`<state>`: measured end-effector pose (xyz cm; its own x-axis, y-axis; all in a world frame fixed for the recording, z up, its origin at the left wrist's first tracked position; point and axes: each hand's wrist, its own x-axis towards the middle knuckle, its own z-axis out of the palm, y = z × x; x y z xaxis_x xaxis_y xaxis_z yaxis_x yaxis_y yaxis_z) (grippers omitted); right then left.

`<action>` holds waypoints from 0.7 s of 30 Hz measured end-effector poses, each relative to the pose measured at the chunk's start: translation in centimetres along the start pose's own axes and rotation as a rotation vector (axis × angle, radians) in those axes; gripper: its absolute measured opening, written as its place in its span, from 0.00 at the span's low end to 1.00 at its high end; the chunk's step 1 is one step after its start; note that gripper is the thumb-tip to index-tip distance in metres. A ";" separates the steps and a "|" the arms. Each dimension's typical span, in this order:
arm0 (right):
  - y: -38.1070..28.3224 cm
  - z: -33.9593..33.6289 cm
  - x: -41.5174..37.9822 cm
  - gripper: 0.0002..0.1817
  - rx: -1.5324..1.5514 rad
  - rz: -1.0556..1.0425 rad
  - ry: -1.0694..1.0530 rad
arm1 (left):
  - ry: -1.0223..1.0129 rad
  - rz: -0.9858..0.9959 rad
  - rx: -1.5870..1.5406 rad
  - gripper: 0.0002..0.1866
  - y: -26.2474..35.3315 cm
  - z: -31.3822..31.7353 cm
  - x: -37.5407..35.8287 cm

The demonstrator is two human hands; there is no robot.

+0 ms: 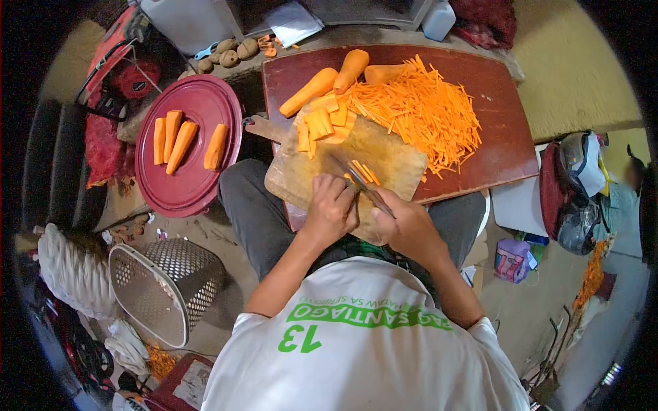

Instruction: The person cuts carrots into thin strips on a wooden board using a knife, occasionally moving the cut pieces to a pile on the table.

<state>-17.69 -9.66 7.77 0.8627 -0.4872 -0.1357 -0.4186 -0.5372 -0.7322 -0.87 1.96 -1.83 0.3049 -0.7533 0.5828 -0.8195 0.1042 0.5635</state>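
Some carrot sticks (pixel 365 172) lie just beyond both hands, left (pixel 334 207) curled, right (pixel 407 229) gripping knife (pixel 376 200)

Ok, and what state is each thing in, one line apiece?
Right hand, closed on the knife.
Left hand, curled over the cutting board.
Knife, gripped, at the board.
Cutting board, jutting past the table edge.
Carrots on round lid, not sliced.
Carrot slabs, piled on the board.
Carrot sticks, thin, heaped on the table.

Matt, worn wood for the cutting board (pixel 391 151); smooth, glossy finish on the tabletop (pixel 504 116); dull metal for the knife blade (pixel 363 187); smooth plastic for the round lid (pixel 209 103); perforated plastic for the basket (pixel 200 274); cloth for the T-shirt (pixel 384 363).
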 end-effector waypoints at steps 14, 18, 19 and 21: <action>0.8 -1.5 -3.2 0.16 0.113 0.083 0.030 | 0.168 -0.221 -0.130 0.11 -0.5 0.2 -0.1; 0.8 -1.8 -4.8 0.16 0.131 0.110 -0.129 | 0.257 -0.438 -0.271 0.12 -0.4 -1.0 -0.3; 0.4 -1.9 -4.8 0.16 0.129 0.114 -0.165 | 0.263 -0.459 -0.289 0.11 -0.6 -1.4 -0.2; 0.5 -2.0 -4.7 0.16 0.096 0.104 -0.202 | 0.279 -0.483 -0.306 0.10 -1.0 -1.5 -0.2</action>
<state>-22.52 -9.02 9.32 0.8598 -0.3837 -0.3369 -0.4872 -0.4192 -0.7661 0.56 3.01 -1.64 0.7543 -0.5685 0.3282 -0.3946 0.0069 0.9188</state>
